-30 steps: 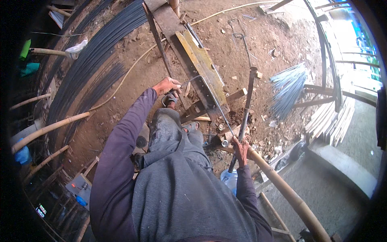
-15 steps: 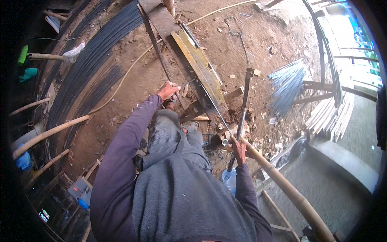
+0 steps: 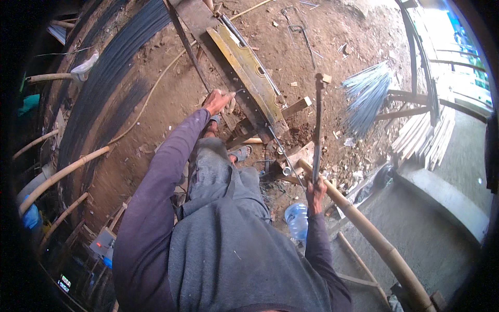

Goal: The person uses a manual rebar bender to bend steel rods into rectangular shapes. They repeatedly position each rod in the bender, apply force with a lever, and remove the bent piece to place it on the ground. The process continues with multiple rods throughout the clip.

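Note:
My left hand [image 3: 220, 102] is closed, its fingertips at the bent end of a thin steel rod [image 3: 279, 144] that they seem to pinch. The rod runs along a long steel plate [image 3: 210, 48] on a wooden stand, beside a yellowish metal strip [image 3: 247, 73], and slants down toward my right side. My right hand [image 3: 315, 194] is wrapped around the lower part of a long steel bar [image 3: 318, 125] with a block-shaped head at its far end. That bar stands nearly straight away from me. The rod's near end passes just left of my right hand.
A bamboo pole [image 3: 364, 234] slants past my right hand. Near it stands a clear blue water jug [image 3: 296, 221]. Cut rods [image 3: 366, 99] lie in a heap at right, and long dark rods [image 3: 112, 62] at left. A bent rod frame [image 3: 297, 28] lies on the dirt ahead.
The steel bar has swung more upright, and my right hand sits slightly lower and farther right. My left hand has risen to the rod's bent end. The whole view has shifted a little.

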Motion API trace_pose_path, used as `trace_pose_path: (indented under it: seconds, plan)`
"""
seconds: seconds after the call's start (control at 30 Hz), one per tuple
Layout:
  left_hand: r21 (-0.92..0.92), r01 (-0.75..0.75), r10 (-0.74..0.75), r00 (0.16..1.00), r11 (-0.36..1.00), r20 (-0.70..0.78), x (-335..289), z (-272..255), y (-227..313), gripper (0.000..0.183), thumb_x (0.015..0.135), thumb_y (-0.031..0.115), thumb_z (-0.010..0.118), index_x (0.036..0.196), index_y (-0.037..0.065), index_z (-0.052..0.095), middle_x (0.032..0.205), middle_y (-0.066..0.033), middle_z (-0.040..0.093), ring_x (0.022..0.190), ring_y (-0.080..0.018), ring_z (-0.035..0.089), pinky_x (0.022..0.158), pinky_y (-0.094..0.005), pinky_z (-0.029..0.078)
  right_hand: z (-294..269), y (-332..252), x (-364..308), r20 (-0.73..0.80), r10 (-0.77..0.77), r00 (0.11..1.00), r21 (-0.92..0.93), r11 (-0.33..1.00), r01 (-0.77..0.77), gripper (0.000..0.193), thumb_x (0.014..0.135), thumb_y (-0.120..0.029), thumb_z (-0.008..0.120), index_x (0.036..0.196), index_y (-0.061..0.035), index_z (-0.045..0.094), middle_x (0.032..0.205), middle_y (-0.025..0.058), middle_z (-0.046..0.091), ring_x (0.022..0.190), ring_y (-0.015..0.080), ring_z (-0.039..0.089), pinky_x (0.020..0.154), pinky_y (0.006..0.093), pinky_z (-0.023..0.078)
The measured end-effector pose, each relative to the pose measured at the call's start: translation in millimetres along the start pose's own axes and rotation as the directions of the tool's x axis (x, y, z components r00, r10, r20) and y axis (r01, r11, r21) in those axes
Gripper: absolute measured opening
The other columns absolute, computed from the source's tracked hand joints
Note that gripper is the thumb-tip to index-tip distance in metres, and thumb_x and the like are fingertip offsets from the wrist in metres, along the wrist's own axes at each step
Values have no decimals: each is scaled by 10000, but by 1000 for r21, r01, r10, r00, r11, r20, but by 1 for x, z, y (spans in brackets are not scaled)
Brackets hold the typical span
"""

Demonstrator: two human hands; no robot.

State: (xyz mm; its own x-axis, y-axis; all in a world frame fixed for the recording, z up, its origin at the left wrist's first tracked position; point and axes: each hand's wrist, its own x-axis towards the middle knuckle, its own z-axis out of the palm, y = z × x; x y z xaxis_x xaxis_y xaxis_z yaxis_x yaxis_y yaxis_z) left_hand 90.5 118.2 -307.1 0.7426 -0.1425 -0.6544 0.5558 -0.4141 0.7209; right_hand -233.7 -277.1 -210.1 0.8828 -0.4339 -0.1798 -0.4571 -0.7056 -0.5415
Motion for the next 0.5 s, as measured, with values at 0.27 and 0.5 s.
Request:
trace_pose_path:
  seconds: [0.27,0.5]
  plan:
    - [340,-39,97,983,940,-156,25,28,-7,537,911,494,653,763,-21,692,756,-202,695,684,-307,681,648,-436,506,-38,-23,48,204,-22,979,-18,999,27,262,833,-243,762,858,-21,625,671,67,565,610,202,544,552,392,420]
    - [325,56,12,979,944,-204,36,36,-18,560,920,499,632,896,-56,704,824,-254,701,777,-376,697,702,-450,514,-58,25,111,246,-340,908,-67,928,366,174,813,-163,749,794,-42,624,573,115,566,487,201,535,501,350,430]
